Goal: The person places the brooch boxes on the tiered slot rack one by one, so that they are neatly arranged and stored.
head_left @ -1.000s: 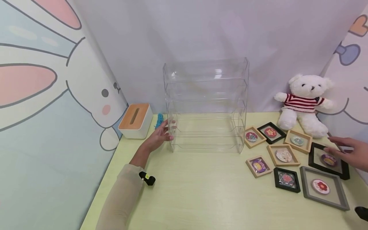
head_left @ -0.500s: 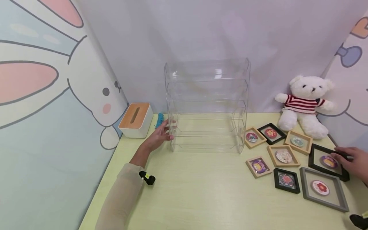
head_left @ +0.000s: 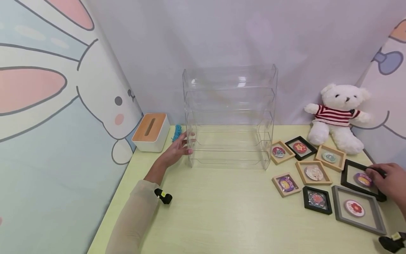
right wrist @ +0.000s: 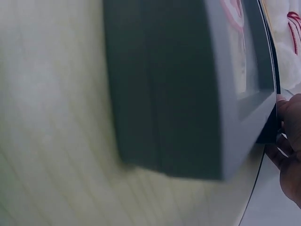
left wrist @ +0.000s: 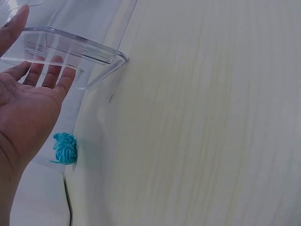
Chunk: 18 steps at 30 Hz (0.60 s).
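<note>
In the head view, my left hand [head_left: 177,150] rests its fairly straight fingers against the left side of a clear acrylic display rack [head_left: 229,143]. The left wrist view shows the thumb standing apart from those fingers [left wrist: 51,75]. At the right, my right hand [head_left: 391,181] pinches the right edge of a black picture frame [head_left: 351,171] with a round purple-and-yellow badge inside. This frame lies nearly flat. In the right wrist view, the grey frame [right wrist: 183,89] fills the foreground and hides much of the black one; the hand shows at the right edge.
Several small wooden and black badge frames, including a wooden one [head_left: 314,182], lie right of the rack. A white teddy bear [head_left: 336,116] sits behind them. A tissue box [head_left: 150,132] and blue yarn bundle [head_left: 177,133] stand at the left on the pale table [head_left: 219,211].
My right hand has come down onto the black frame's right edge and its thumb and fingers have closed there. The left hand has stayed at the rack's side.
</note>
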{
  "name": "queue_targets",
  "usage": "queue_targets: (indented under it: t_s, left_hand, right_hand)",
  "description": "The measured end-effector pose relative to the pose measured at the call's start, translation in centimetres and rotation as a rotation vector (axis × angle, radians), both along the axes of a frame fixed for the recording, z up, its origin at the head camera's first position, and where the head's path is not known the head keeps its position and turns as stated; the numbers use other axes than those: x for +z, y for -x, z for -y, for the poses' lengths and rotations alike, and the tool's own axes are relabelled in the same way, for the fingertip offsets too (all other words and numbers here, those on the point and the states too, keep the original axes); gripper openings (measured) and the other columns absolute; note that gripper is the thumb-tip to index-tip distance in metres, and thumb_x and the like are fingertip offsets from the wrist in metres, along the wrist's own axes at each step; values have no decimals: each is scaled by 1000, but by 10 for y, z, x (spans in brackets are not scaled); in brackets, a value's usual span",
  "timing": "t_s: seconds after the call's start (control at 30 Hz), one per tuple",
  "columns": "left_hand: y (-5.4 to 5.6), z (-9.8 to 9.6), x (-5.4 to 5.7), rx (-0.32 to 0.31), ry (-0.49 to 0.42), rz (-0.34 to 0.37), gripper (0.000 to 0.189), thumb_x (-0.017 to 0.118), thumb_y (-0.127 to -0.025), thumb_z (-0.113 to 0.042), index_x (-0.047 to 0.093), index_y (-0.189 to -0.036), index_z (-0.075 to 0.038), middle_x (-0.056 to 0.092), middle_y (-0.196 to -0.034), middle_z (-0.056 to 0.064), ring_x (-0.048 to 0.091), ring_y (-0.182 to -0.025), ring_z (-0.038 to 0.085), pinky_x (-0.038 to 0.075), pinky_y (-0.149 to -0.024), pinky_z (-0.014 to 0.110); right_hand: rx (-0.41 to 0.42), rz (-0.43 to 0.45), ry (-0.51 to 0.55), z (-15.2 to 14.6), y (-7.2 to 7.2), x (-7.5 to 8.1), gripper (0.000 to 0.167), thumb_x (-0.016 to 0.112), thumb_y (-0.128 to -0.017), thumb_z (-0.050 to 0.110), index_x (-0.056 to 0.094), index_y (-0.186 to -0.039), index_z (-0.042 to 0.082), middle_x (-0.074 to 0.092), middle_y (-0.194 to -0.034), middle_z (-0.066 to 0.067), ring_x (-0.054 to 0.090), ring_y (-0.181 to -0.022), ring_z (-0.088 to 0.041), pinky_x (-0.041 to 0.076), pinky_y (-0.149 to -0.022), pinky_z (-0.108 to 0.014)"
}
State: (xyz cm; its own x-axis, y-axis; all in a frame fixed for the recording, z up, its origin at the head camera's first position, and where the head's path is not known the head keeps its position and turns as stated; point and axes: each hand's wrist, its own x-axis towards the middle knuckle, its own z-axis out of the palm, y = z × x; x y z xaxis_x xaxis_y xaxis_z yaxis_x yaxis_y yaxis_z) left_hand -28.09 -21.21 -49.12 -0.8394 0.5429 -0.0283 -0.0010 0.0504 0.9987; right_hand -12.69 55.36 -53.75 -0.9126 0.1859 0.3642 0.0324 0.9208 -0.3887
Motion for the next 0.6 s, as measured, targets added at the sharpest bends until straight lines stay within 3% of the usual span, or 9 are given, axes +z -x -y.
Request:
queue_targets:
  t_s: [0.07,0.13,0.23,0.3,0.37,0.47,0.53,0.6]
  left_hand:
    - [0,0,0,4,2,5,96,71,-103,-11,13,-178,-17,22,-180,18,24,-164,43,42,-113,41]
    - [0,0,0,5,3,7,96,72,-102,-11,13,-178,-19,22,-181,16,24,-165,42,41,-115,42]
    - [0,0,-1,-1,9,-2,96,71,-103,-12,13,-178,-19,23,-179,21,26,-164,44,41,-116,43]
    - [1,1,-2,-5,11,-8,95,71,-103,-12,14,-178,-19,24,-177,25,26,-163,45,42,-116,44]
    - [1,1,-2,-7,14,-12,95,72,-103,-14,14,-178,-18,26,-175,29,27,-162,47,43,-115,44]
    - [1,1,-2,-6,9,-5,95,73,-103,-15,14,-178,-18,27,-174,29,28,-162,46,43,-114,41]
    - [1,2,-2,-7,3,0,95,73,-103,-13,14,-178,-18,27,-174,28,28,-161,45,43,-114,40]
    - [1,2,-2,-7,4,2,95,71,-103,-10,14,-178,-19,27,-174,27,29,-160,45,44,-113,38]
  right_hand:
    - [-4,-17,-3,1,0,-1,29,57,-107,5,63,-107,-23,54,-111,-50,50,-102,-62,40,-86,-64]
    - [-2,-37,0,1,0,0,23,58,-105,0,64,-105,-23,55,-109,-49,51,-98,-60,40,-80,-53]
    - [12,-74,6,1,-1,1,17,60,-102,-5,65,-103,-21,58,-102,-47,56,-85,-12,37,-73,-33]
    - [31,-88,30,0,0,3,13,62,-101,-9,64,-103,-21,60,-97,-45,38,-83,18,32,-68,-21]
    - [51,-117,65,-1,0,4,8,64,-98,-15,65,-102,-21,68,-80,-15,20,-86,32,30,-63,-13]
    - [91,-149,135,-2,1,5,6,64,-97,-19,64,-103,-22,55,-81,38,27,-84,36,32,-62,-4]
    - [129,-185,222,-3,1,5,7,62,-98,-20,66,-97,-14,42,-93,55,37,-77,35,36,-59,-2]
    - [189,-209,340,-6,1,4,24,62,-104,-12,73,-94,6,50,-93,56,48,-69,31,41,-57,-2]
